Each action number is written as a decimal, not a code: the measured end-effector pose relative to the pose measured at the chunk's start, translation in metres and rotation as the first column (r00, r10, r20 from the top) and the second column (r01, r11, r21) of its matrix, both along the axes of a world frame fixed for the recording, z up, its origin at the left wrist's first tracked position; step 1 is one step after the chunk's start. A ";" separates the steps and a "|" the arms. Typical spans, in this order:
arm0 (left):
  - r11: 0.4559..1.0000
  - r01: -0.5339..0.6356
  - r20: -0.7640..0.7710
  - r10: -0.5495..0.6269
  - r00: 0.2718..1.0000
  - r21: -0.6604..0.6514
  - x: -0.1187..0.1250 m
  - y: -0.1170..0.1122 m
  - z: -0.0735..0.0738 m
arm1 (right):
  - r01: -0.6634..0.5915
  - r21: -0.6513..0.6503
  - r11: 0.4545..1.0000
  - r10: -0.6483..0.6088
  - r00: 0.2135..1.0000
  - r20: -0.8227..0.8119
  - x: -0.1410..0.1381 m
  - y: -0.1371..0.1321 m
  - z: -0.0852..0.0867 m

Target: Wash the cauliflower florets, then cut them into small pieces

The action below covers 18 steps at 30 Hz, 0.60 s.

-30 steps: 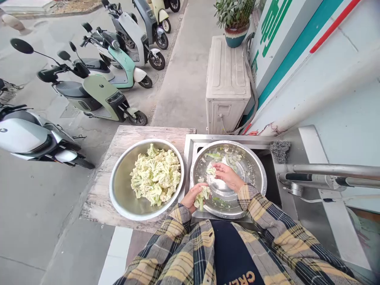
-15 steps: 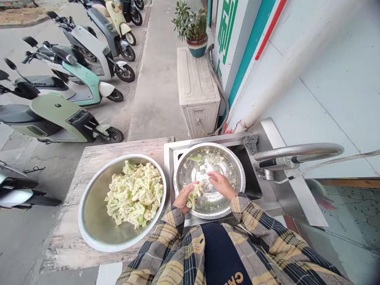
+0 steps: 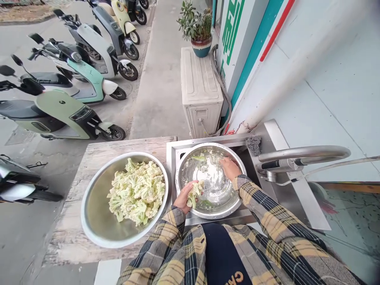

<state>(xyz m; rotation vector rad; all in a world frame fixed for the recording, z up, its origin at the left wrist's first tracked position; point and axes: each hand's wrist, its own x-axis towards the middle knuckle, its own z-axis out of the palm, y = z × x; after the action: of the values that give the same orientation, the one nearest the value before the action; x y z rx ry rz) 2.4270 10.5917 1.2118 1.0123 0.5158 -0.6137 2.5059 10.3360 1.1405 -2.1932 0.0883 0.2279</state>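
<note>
1. Noting from my remote seat: plaid sleeves (image 3: 271, 208) come in on the near side of the water basin (image 3: 219, 209), both cuffs close to its rim.
2. Left hand (image 3: 181, 200), at the basin's near-left rim: fingers curled round a cauliflower piece (image 3: 195, 193).
3. Grip, my judgement: light pressure with the stalk side supported, since florets look apt to crumble. I would keep the piece inside the rim, so crumbs drop into the water.
4. Right hand (image 3: 230, 169), over the basin's right side: fingers extended, slanting down to the water, not clenched. I cannot tell whether they pinch anything. I would work low and slowly to limit splash, cuff held clear.
5. Toward the basin's far side: a green leaf (image 3: 198, 158) and pale scraps in the water. I judge these could cling to florets or wet fingers.
6. Left of the basin, just beside it: a steel bowl (image 3: 96, 211) with a heap of cut cauliflower (image 3: 138, 190), on a weathered wooden board (image 3: 65, 243). Its rim comes near the left forearm; a likely bump point.
7. Right of the basin: a tap (image 3: 303, 153), spout extending away from the water. At the far-right rim, a scouring pad (image 3: 254, 145), which I would avoid brushing.
8. Well beyond the basin: a beige metal unit (image 3: 200, 79) bearing a potted plant (image 3: 202, 47); far left, parked scooters (image 3: 61, 105). None blocks reach.
</note>
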 end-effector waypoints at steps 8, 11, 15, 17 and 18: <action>0.999 -0.035 0.008 0.035 0.999 -0.033 -0.003 0.009 -0.002 | 0.128 0.586 0.800 0.017 0.972 -0.235 -0.034 0.020 0.026; 0.999 -0.033 0.009 0.033 0.999 -0.039 -0.003 0.007 0.000 | 0.220 0.812 0.540 0.102 0.941 -0.322 -0.046 0.021 0.048; 0.997 0.047 0.017 -0.046 0.999 -0.069 -0.005 -0.001 0.006 | 0.197 0.857 0.476 0.123 0.950 -0.287 -0.058 0.032 0.069; 0.990 0.109 0.024 -0.107 0.994 -0.090 -0.007 -0.005 0.008 | 0.123 0.841 0.527 0.115 0.970 -0.215 -0.066 0.043 0.075; 0.986 0.133 0.029 -0.131 0.991 -0.101 -0.008 -0.007 0.009 | 0.064 0.823 0.564 0.129 0.978 -0.164 -0.070 0.049 0.078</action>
<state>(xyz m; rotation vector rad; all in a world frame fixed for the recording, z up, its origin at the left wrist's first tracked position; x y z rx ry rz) 2.4192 10.5849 1.2209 0.9597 0.3955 -0.7390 2.4362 10.3854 1.2182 -1.1996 0.0396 0.4234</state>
